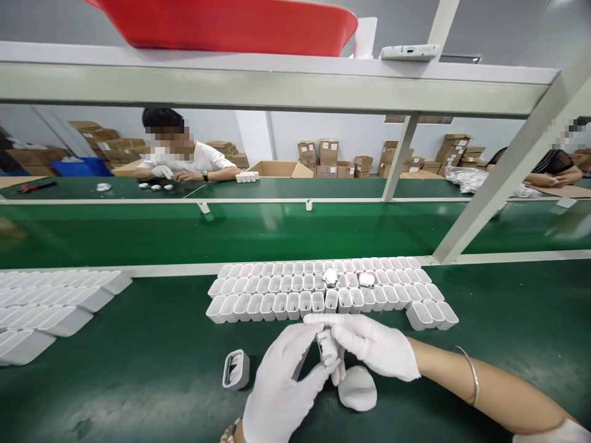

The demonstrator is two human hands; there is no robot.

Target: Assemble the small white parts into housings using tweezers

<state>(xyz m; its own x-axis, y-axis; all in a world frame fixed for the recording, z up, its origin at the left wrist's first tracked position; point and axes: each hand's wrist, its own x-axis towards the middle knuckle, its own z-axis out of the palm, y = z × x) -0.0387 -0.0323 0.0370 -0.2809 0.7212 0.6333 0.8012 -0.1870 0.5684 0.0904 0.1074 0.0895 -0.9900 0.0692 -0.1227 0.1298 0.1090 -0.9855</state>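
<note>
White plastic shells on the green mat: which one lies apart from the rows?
The lone white plastic shell on the green mat, left of the gloved left hand; the rest stand packed in rows.

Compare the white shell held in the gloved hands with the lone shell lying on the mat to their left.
The held shell is pinched between the fingers of the left hand and right hand, off the mat; the lone shell rests on the green mat, touched by nothing. The held shell is largely hidden by gloves; the lone shell shows fully, its open mouth facing the camera. Both are small white plastic casings, like those in the rows behind.
</note>
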